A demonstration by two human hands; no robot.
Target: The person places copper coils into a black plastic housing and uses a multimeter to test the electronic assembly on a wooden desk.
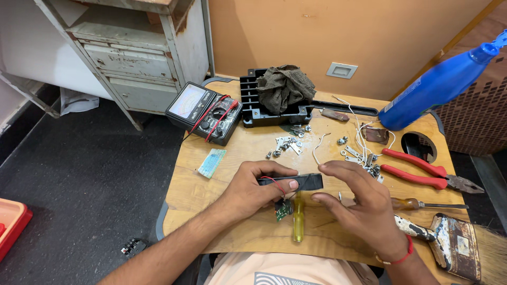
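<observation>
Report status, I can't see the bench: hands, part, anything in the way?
Left hand grips black bar; right hand touching its end. Yellow screwdriver and small green board lie beneath.

Bright, even, warm indoor light; soft shadows under hands; sharp centre — wide-angle bending at edges (bottle slightly blurred).

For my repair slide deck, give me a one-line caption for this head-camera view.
Left hand holds a black bar-shaped part, right hand beside it, over a cluttered wooden table.
</observation>
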